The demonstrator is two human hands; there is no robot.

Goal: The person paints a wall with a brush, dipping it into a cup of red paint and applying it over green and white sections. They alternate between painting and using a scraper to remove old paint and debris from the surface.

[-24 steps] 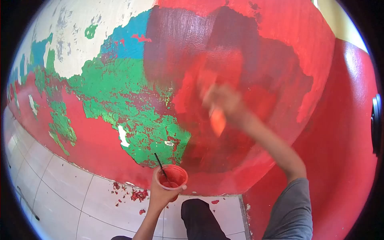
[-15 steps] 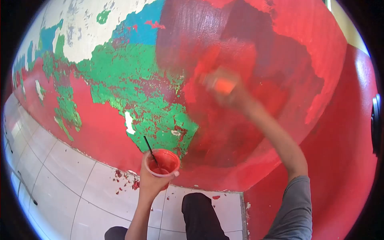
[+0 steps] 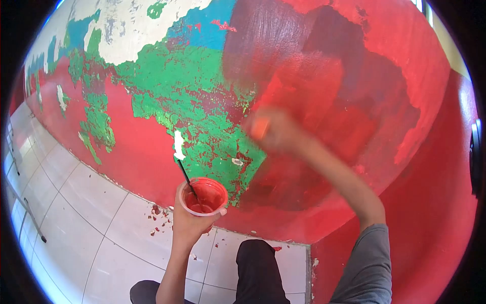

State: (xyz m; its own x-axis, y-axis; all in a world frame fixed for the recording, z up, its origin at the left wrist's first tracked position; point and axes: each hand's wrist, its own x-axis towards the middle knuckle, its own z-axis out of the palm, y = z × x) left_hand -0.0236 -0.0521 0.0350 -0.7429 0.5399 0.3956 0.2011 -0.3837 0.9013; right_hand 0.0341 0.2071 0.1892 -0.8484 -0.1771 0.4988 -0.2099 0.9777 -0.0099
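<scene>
My left hand (image 3: 188,225) is wrapped round a clear plastic cup (image 3: 216,188) of red paint, low in front of the wall. A thin black stick (image 3: 184,171) leans in the cup. Smeared by motion, my right hand (image 3: 280,131) is closed on an orange-handled tool (image 3: 260,128) against the wall, right of the green patch. The tool's working end is blurred. Around it the wall (image 3: 309,76) shows fresh bright red over darker maroon, with peeling green, blue and white areas at the left.
White floor tiles (image 3: 121,263) run along the wall's foot, with red paint flakes (image 3: 157,213) on them. My dark-clothed knee (image 3: 258,268) is near the bottom middle. Another red wall (image 3: 405,228) meets this one at the right. A thin metal leg (image 3: 35,220) stands at far left.
My right hand has moved lower along the wall, and the orange handle has changed its tilt. My left hand and the cup appear higher and further left. The whole view has shifted.
</scene>
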